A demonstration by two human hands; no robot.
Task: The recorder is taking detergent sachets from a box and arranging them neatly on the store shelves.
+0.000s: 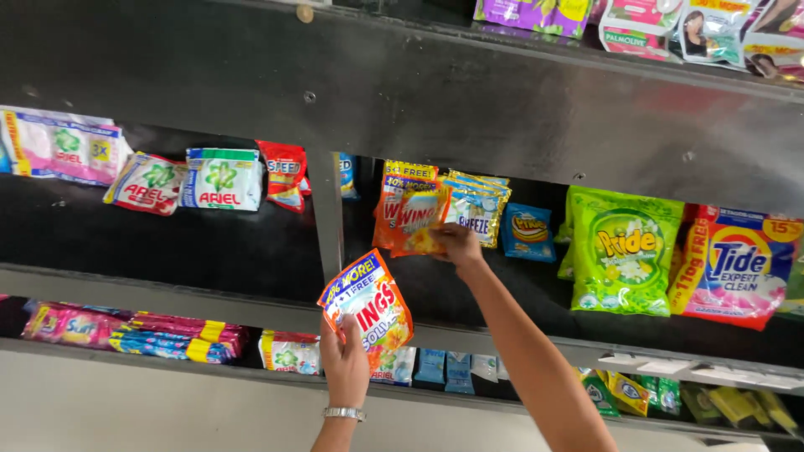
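- Orange sachet [368, 305]: pinched in the left hand [345, 368], held below the middle shelf [251, 243].
- Right hand [455, 244]: clamped on a second orange sachet [419, 222] standing on that shelf beside the gold packets [477, 209].

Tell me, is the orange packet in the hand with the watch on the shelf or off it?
Off it. The left hand holds the orange packet up in front of the shelf edge, apart from the packets standing inside.

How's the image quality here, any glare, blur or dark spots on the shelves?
Head view: glare streaks the glossy orange sachet in the left hand; the right hand looks slightly soft at the stacked sachets; the back of the dark shelf sits in shadow; the green packet is bright and sharp.
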